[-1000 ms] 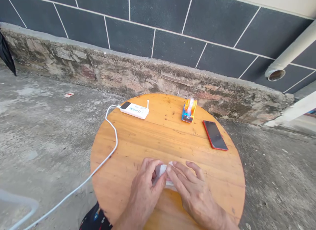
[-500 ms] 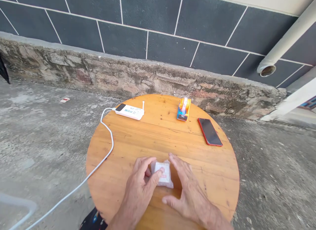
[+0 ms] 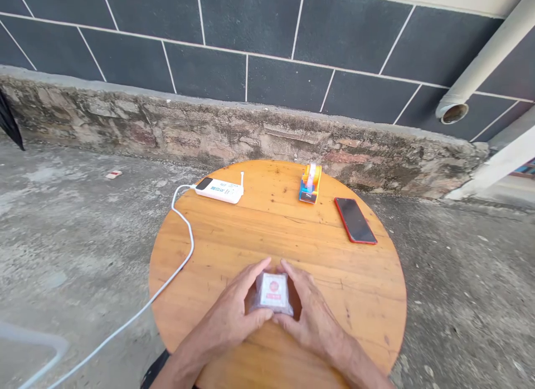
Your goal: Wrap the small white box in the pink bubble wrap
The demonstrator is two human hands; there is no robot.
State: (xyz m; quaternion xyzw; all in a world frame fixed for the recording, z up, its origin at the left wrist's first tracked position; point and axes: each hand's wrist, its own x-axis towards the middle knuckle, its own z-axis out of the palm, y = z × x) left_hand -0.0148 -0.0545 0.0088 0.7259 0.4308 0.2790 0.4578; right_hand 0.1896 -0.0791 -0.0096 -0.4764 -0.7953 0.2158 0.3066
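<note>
A small white square box [image 3: 274, 291] with a red round mark on top sits in clear plastic wrapping on the wooden table, close to its near side. From the left, my left hand [image 3: 240, 302] curves around it, thumb at the near edge and fingers at the far corner. My right hand [image 3: 311, 305] mirrors this on the other side, its thumb also along the near edge. The fingertips of both hands almost meet behind the box. Its top face is uncovered; the sides are partly hidden by the fingers.
The round wooden table [image 3: 267, 233] also holds a white power strip [image 3: 219, 190] with a white cable [image 3: 190, 227], a yellow-and-blue tape dispenser [image 3: 310, 184] and a red-edged phone [image 3: 355, 220]. Behind stands a tiled wall [image 3: 288, 79] with a drainpipe [image 3: 472, 77].
My left thumb has slid off the box's top to its near edge. My right hand has moved in from the right and closed around the other side.
</note>
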